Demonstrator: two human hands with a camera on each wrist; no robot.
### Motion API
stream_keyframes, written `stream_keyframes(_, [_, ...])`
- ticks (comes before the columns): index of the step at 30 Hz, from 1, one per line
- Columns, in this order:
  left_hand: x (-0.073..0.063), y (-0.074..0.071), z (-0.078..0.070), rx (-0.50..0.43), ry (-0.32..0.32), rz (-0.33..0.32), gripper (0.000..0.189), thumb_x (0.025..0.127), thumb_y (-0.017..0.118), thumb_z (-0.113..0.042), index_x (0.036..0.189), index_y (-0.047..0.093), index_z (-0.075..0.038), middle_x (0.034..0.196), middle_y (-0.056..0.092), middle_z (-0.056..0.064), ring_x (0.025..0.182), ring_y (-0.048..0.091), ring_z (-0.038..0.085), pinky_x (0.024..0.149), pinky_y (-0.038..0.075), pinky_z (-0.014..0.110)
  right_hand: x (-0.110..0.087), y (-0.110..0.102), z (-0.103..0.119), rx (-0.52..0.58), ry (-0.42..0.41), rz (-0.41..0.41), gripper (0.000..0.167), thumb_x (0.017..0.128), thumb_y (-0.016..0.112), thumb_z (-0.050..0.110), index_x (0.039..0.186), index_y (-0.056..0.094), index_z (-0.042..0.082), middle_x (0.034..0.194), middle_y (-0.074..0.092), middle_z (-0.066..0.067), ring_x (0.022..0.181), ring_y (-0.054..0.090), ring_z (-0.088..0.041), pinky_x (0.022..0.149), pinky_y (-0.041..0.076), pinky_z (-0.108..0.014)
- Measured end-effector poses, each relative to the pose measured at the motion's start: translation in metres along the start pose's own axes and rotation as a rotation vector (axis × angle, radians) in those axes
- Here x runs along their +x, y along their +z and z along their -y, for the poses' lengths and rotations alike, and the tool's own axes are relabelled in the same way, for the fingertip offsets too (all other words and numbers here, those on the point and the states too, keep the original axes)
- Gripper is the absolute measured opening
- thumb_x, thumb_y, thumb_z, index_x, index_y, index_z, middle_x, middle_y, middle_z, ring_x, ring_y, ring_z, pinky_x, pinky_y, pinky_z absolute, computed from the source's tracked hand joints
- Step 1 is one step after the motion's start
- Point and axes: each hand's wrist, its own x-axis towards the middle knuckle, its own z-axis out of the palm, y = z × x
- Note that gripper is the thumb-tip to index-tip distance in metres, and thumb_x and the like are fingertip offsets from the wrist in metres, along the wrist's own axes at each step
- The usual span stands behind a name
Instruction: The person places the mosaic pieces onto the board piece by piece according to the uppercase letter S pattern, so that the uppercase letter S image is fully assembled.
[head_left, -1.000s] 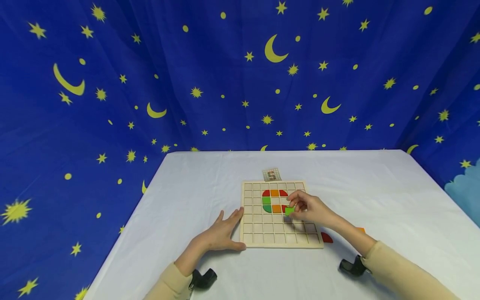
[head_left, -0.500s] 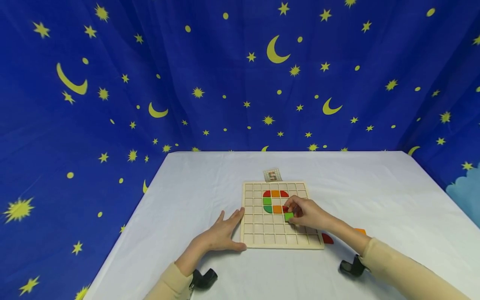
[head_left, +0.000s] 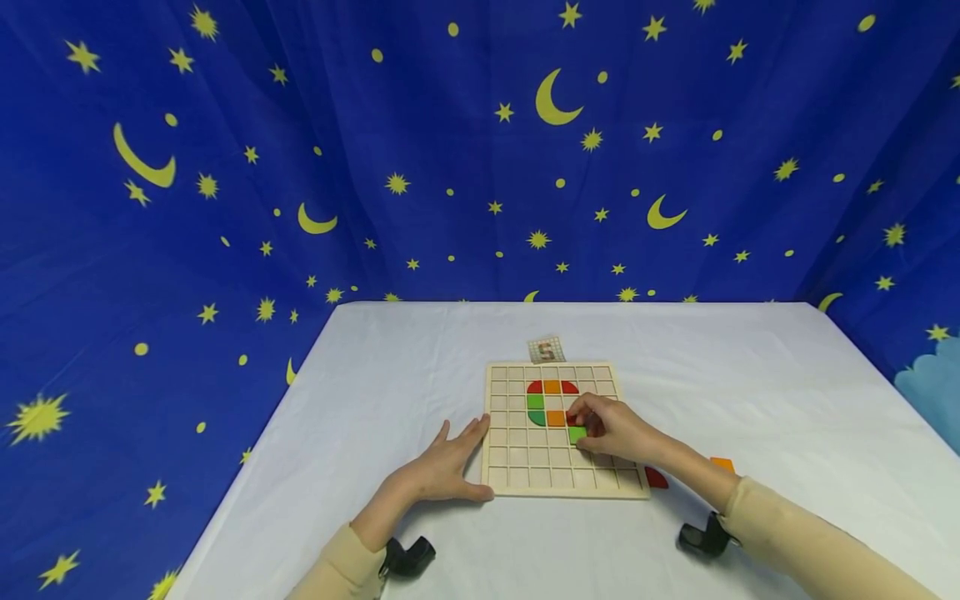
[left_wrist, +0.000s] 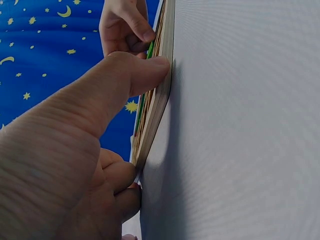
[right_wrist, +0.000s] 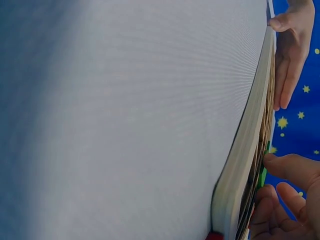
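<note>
A wooden grid board lies on the table with red, orange and green tiles set in its cells in a curved shape. My right hand is over the board's right half, thumb and fingers pinching a light green square tile at a cell just below the red tile. In the right wrist view the thumb is right at the green edge, low on the board. My left hand is spread, with fingertips and thumb touching the board's left edge. In the left wrist view the thumb rests against the rim.
A small card with a patterned figure on a grid lies behind the board. To the right are a loose red tile and an orange tile, partly hidden by the board and forearm. A blue star-printed curtain stands behind the table.
My right hand has moved down and slightly toward me with the green tile, which now lies level at a cell below the red tile. The left hand stays at the board's edge.
</note>
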Motion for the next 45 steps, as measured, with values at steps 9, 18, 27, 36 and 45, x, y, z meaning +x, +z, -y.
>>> stream_keyframes(9, [0.000,0.000,-0.002,0.002,0.004,-0.001,0.106,0.075,0.075,-0.045,0.150,0.016,0.000,0.154,0.019,0.013,0.140,0.021,0.024,0.112,-0.001,0.051,-0.003,0.001,-0.001,0.027,0.002,0.002,0.037,0.078,0.076,0.005,0.109,0.055,0.002,0.091,0.058,-0.002,0.073,0.055,-0.010,0.064,0.051,-0.024])
stream_keyframes(18, [0.001,0.001,-0.001,0.002,0.005,0.000,0.106,0.075,0.075,-0.046,0.150,0.016,0.000,0.154,0.019,0.014,0.140,0.020,0.025,0.112,-0.001,0.052,0.000,-0.018,0.013,0.043,-0.017,-0.073,0.036,0.082,0.072,0.005,0.113,0.054,0.000,0.093,0.059,-0.010,0.074,0.055,-0.012,0.064,0.050,-0.023])
stream_keyframes(27, [0.001,0.001,0.000,0.006,0.015,-0.004,0.107,0.075,0.075,-0.047,0.150,0.016,0.001,0.153,0.020,0.015,0.140,0.021,0.026,0.111,0.000,0.053,-0.005,-0.042,0.029,0.087,-0.034,-0.181,0.037,0.081,0.073,0.003,0.114,0.056,0.003,0.095,0.059,-0.010,0.075,0.057,-0.015,0.063,0.049,-0.024])
stream_keyframes(36, [0.002,0.002,0.001,0.003,0.019,-0.011,0.106,0.075,0.075,-0.046,0.150,0.016,0.001,0.153,0.020,0.015,0.140,0.021,0.026,0.111,-0.001,0.053,-0.038,-0.064,0.020,0.120,0.045,-0.252,0.038,0.083,0.071,0.005,0.117,0.054,0.004,0.101,0.058,-0.015,0.078,0.058,-0.015,0.067,0.050,-0.023])
stream_keyframes(45, [0.002,0.003,0.003,0.002,0.007,-0.013,0.108,0.074,0.076,-0.047,0.149,0.017,0.002,0.152,0.022,0.017,0.139,0.022,0.028,0.111,0.000,0.055,-0.082,-0.083,0.005,0.071,0.186,-0.334,0.037,0.085,0.069,0.008,0.118,0.053,0.003,0.102,0.057,-0.013,0.079,0.058,-0.015,0.066,0.051,-0.022])
